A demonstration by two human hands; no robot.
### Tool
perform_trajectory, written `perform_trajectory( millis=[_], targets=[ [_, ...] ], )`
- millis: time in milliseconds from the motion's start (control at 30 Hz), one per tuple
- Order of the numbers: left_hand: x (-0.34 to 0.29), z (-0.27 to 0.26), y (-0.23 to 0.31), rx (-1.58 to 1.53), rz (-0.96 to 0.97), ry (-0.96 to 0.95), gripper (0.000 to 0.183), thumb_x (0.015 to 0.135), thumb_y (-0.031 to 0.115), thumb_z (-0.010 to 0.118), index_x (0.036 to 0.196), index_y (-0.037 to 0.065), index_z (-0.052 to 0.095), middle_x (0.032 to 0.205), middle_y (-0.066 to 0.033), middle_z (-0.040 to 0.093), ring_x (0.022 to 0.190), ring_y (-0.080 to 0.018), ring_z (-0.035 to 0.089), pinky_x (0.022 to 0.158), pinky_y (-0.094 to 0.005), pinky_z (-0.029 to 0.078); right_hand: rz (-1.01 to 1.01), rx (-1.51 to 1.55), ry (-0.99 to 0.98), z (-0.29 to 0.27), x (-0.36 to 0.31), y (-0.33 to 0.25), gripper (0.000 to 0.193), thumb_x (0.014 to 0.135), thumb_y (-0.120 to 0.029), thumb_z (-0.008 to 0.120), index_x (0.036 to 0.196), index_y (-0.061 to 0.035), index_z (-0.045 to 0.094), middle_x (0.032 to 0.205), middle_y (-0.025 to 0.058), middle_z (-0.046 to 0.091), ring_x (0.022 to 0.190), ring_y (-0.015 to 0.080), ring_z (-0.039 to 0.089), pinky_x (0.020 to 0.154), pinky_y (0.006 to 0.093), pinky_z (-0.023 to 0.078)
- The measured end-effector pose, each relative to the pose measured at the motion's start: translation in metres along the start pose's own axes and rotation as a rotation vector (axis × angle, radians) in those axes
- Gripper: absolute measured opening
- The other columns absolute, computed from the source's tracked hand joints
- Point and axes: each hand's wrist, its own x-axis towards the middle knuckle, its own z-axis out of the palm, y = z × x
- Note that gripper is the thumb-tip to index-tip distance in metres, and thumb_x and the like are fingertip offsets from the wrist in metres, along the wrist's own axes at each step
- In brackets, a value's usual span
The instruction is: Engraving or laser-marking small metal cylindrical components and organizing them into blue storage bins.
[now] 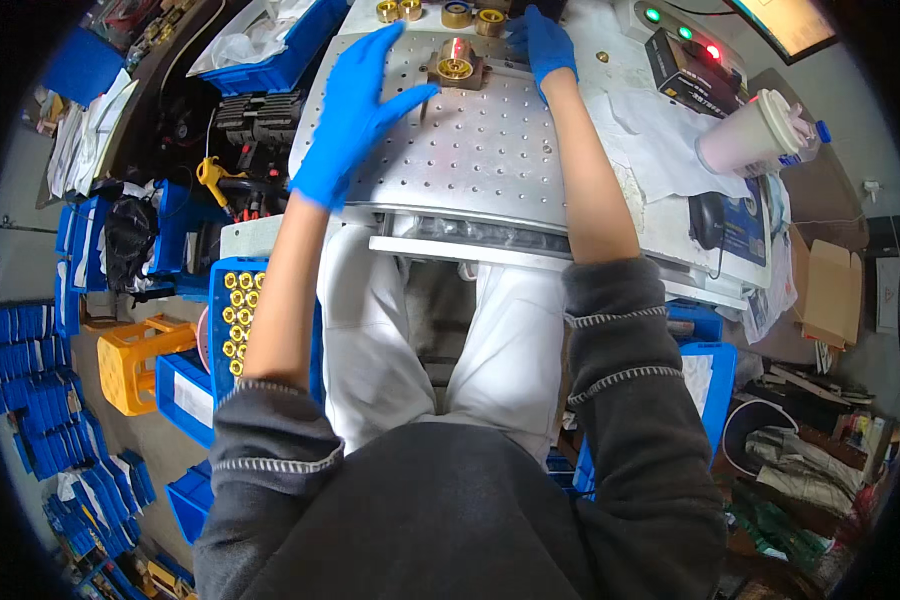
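Observation:
My left hand [355,120], in a blue glove, hovers over the left part of a perforated metal plate [480,160]. Its fingers are stretched out and the thumb is spread; nothing is in it. To the right of that thumb, a shiny brass cylindrical part [457,60] sits in a dark block-like fixture [473,80] on the plate. My right hand [548,45], also gloved in blue, reaches to the plate's far right edge. Its fingers are partly extended beside a gold ring-shaped part [489,22] and a dark object behind; whether they touch either cannot be told.
More ring-shaped parts [457,14] stand beyond the plate. At right are a black box [685,75], a lidded cup [750,140], a computer mouse [707,220] and a box with lit buttons [684,33]. A blue tray of brass fittings [217,330] lies below my left forearm.

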Motion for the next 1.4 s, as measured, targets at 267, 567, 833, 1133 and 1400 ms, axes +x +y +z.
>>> perform_trajectory(
  millis=[267,567,833,1133,1400],
  targets=[
    [0.037,0.047,-0.036,0.047,0.075,-0.156,0.052,0.08,0.047,0.064,0.113,0.007,0.06,0.108,-0.0165,0.059,0.1,-0.0354,0.053,0.088,-0.0433,0.042,0.076,-0.137,0.108,0.009,0.014,0.013,0.044,0.094,-0.043,0.047,0.074,-0.0063,0.062,0.061,0.0024,0.058,0.052,0.0129,0.052,0.051,0.0286,0.044],
    [-0.116,-0.134,-0.05,-0.418,-0.597,0.091,0.04,0.084,0.02,0.069,0.119,0.007,0.054,0.104,-0.005,0.061,0.093,-0.0159,0.058,0.08,-0.0288,0.048,0.079,-0.54,-0.056,-0.009,0.038,0.029,0.047,0.096,-0.039,0.036,0.092,-0.0035,0.067,0.087,0.0089,0.067,0.076,0.0192,0.058,0.072,0.0342,0.046],
    [-0.449,-0.263,-0.04,-0.073,-1.347,0.464,0.021,0.079,0.012,0.063,0.094,0.002,0.052,0.088,-0.0086,0.058,0.073,-0.015,0.056,0.067,-0.0281,0.047,0.278,-0.349,0.034,-0.002,0.027,0.005,0.048,0.096,-0.039,0.039,0.11,-0.0018,0.064,0.104,0.0073,0.067,0.092,0.0183,0.061,0.084,0.0288,0.045],
    [-0.469,-0.205,0.006,1.043,-1.021,0.091,0.024,0.074,0.014,0.071,0.095,0.008,0.06,0.093,-0.0147,0.057,0.083,-0.0331,0.057,0.07,-0.0393,0.048,0.27,-0.343,0.12,0.009,0.003,-0.014,0.049,0.095,-0.038,0.041,0.119,-0.0002,0.059,0.117,0.0073,0.062,0.105,0.0181,0.057,0.095,0.0267,0.038],
    [-0.47,-0.196,0.001,1.128,-1.121,0.019,0.024,0.074,0.02,0.07,0.093,0.011,0.061,0.094,-0.0127,0.055,0.085,-0.0317,0.056,0.076,-0.0429,0.041,0.293,-0.275,0.048,-0.011,0.021,-0.001,0.045,0.096,-0.036,0.041,0.114,-0.0005,0.062,0.112,0.0075,0.064,0.101,0.0196,0.06,0.092,0.0294,0.042]
  ],
)
